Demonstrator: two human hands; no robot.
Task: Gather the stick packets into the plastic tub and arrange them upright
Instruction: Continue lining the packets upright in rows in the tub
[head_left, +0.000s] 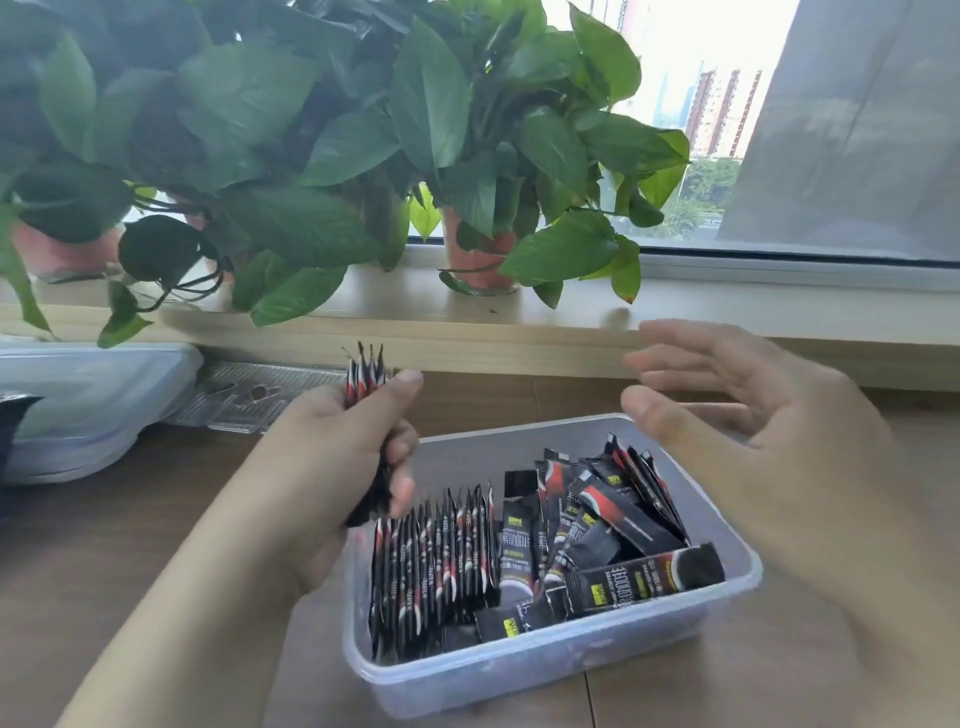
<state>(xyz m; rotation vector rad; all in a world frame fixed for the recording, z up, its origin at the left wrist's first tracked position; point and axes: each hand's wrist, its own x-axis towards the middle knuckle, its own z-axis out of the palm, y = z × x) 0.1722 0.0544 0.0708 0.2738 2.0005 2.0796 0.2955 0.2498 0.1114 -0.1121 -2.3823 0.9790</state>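
A clear plastic tub (524, 670) sits on the wooden table in front of me. Inside, a row of black-and-red stick packets (434, 558) stands on edge along its left side, and loose stick packets (618, 525) lie jumbled on the right. My left hand (332, 457) is shut on a bundle of stick packets (365, 374), held upright above the tub's left rim, their tips poking out above my thumb. My right hand (753, 415) hovers open over the tub's far right corner, fingers spread, holding nothing.
A lidded clear container (98, 395) and a clear plastic tray (260, 389) lie at the left. Potted plants (478, 254) stand on the wooden window ledge (545, 322) behind the tub, their leaves hanging over the table's back edge.
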